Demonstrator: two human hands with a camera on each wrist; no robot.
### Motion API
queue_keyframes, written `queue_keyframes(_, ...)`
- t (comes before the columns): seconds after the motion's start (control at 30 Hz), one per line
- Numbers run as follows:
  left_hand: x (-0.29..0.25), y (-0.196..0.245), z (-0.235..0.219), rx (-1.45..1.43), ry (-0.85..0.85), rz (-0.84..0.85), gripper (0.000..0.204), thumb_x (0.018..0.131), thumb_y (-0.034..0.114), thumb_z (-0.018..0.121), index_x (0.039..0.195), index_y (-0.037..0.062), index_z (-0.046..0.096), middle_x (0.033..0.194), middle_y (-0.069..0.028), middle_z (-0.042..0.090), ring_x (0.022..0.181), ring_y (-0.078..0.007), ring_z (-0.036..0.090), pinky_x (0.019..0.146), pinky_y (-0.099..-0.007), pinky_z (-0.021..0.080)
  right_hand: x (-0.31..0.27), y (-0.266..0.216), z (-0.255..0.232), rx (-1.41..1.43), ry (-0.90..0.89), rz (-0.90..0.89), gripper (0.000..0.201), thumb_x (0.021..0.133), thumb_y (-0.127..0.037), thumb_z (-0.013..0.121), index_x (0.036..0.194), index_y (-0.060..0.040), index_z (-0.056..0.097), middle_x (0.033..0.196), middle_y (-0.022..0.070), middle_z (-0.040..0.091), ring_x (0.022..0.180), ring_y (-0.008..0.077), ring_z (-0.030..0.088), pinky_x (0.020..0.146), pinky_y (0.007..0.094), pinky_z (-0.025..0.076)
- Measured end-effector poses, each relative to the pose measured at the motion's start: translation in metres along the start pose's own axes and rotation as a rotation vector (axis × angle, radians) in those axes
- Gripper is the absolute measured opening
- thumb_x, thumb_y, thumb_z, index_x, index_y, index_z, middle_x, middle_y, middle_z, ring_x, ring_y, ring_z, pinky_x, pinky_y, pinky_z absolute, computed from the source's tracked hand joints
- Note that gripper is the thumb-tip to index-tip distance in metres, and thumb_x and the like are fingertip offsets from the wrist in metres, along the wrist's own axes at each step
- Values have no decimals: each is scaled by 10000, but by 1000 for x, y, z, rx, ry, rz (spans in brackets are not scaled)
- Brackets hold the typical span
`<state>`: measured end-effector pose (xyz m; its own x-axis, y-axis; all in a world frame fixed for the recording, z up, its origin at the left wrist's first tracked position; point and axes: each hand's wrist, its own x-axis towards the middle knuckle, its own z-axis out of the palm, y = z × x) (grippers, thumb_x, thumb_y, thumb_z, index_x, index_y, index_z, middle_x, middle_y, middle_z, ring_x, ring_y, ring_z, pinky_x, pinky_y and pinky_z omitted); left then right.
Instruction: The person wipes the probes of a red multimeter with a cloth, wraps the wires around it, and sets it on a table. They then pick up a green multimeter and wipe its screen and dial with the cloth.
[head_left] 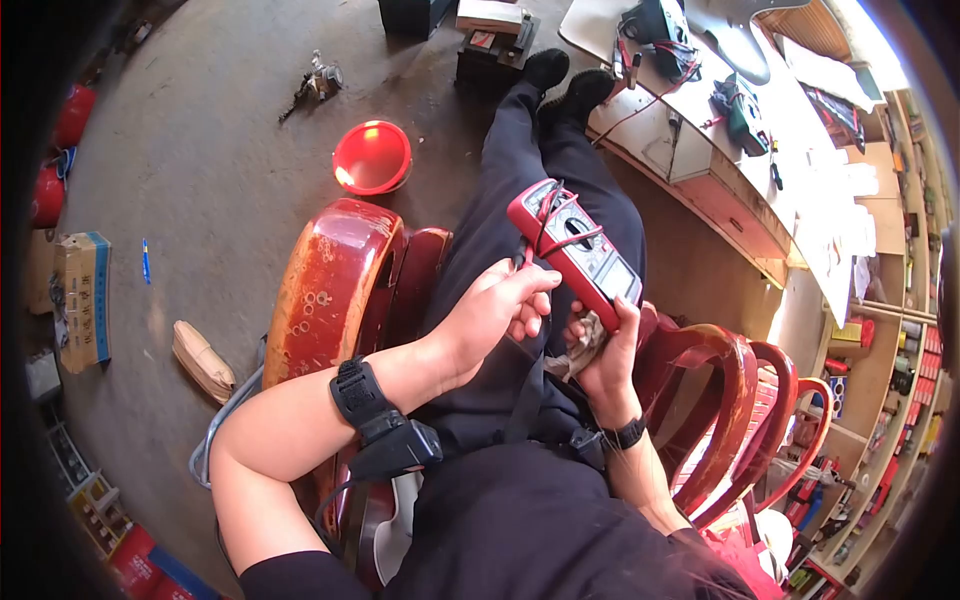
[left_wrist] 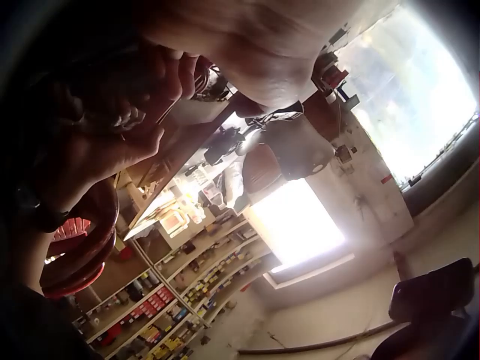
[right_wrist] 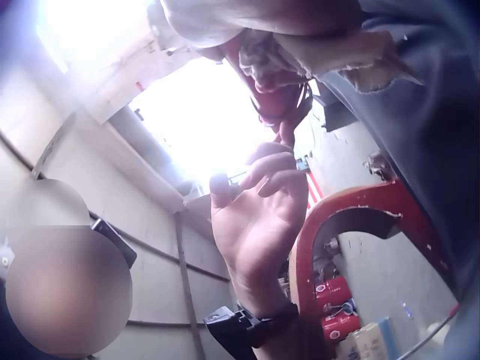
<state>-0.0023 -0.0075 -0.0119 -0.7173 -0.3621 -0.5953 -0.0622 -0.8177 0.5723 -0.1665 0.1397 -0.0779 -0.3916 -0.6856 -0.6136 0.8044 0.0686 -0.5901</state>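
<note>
A red multimeter [head_left: 590, 262] with a dark lead wound round its body lies tilted above the lap. My right hand [head_left: 610, 350] grips its lower end, near the screen, and holds a crumpled pale cloth [head_left: 582, 345] beneath it. At the meter's left edge, my left hand [head_left: 500, 310] pinches a dark and red probe [head_left: 521, 259] between thumb and fingers. The left wrist view shows the right hand [left_wrist: 97, 161] in shadow. In the right wrist view, the left hand [right_wrist: 262, 214] is raised by the meter, its fingers bent, with the cloth [right_wrist: 371, 64] above.
Red wooden armrests [head_left: 335, 290] flank the seated person. A red bowl [head_left: 372, 158] stands on the floor beyond the left one. At the upper right is a table [head_left: 720, 165] with devices and cables; stocked shelves [head_left: 885, 420] line the right side. A cardboard box [head_left: 85, 300] is far left.
</note>
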Motion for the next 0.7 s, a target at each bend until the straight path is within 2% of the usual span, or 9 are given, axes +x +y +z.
queue_keyframes(0.1,0,0,0,9,28,-19,167,1008,269,595,1042,106,612,861,25,608,738,-74,578,689,-237,448,9,10,-13,78,16,72,431,975,-409,563,1144,-23,650,922,81,704,697,160,634,660,302,531)
queue_keyframes(0.17,-1,3,1,118,-135,88,167,1009,237,593,1082,93,637,871,39,608,743,-53,559,698,-224,448,10,16,-17,-37,137,85,378,971,-363,582,1117,-23,661,914,74,702,696,149,632,667,298,543)
queue_keyframes(0.23,0,-2,6,317,-262,325,146,991,176,631,1067,54,654,919,42,622,784,-31,541,751,-218,466,6,17,-12,-43,189,57,325,972,-306,590,1107,-20,664,897,76,708,697,146,632,671,290,548)
queue_keyframes(0.33,-4,6,6,464,-311,283,117,980,139,653,1047,43,658,928,34,630,833,-40,568,778,-233,482,2,12,-9,-1,183,87,316,968,-300,596,1099,-21,665,894,79,709,695,147,631,671,290,547)
queue_keyframes(0.43,1,6,4,319,-173,142,97,972,125,673,1025,44,664,934,31,637,853,-42,580,789,-237,484,2,8,-15,-63,116,71,321,954,-291,601,1100,-14,671,913,91,718,696,150,632,672,289,545)
queue_keyframes(0.5,7,0,1,302,-22,321,111,960,115,684,1040,42,658,954,28,644,846,-49,578,781,-235,479,-5,2,-12,-152,143,-7,339,937,-281,598,1117,-3,672,934,109,726,697,161,632,675,287,542)
queue_keyframes(0.63,2,18,0,922,392,960,321,858,97,737,1169,84,658,1143,-27,593,1013,-123,561,844,-264,439,-15,-27,-24,-272,6,-175,463,842,-322,635,1158,17,645,923,122,724,727,178,671,604,301,538)
queue_keyframes(0.67,1,22,0,865,385,1000,402,841,101,731,1234,82,650,1208,-51,577,1070,-154,548,888,-285,426,-17,-40,-23,-295,-121,-166,552,800,-341,662,1208,28,613,934,124,723,732,186,694,591,290,539)
queue_keyframes(0.7,-2,27,-1,833,348,992,427,900,168,682,1310,62,624,1275,-66,599,1098,-148,557,941,-285,422,-23,-44,-19,-243,-45,-200,653,768,-367,683,1267,41,580,953,140,724,712,194,702,545,287,534)
